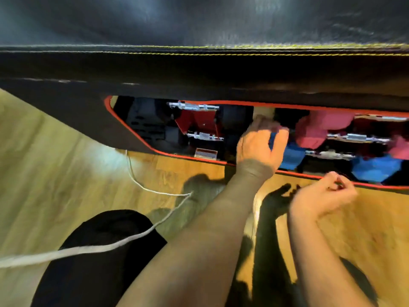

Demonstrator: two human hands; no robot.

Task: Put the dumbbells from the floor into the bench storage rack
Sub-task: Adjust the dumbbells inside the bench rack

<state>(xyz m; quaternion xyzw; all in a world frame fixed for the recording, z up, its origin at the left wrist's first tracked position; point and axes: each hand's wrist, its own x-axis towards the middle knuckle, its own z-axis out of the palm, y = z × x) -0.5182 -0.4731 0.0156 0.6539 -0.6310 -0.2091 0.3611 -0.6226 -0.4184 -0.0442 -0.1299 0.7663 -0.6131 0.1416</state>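
The black padded bench [199,69] fills the top of the view, and its red-trimmed storage rack [132,131] opens below it. In the rack lie black dumbbells [234,120] with chrome handles on the left, pink dumbbells [314,129] on the right and a blue dumbbell [376,169] under them. My left hand [259,142] reaches into the rack and wraps around the left end of the blue dumbbell [292,156]. My right hand [325,193] hovers just outside the rack's lower edge, fingers curled loosely, holding nothing.
A wooden floor [66,165] runs under the bench. A white cord [141,187] trails across it from the bench to the bottom left. My knee in black cloth [99,251] is at the lower left. The picture is blurred by motion.
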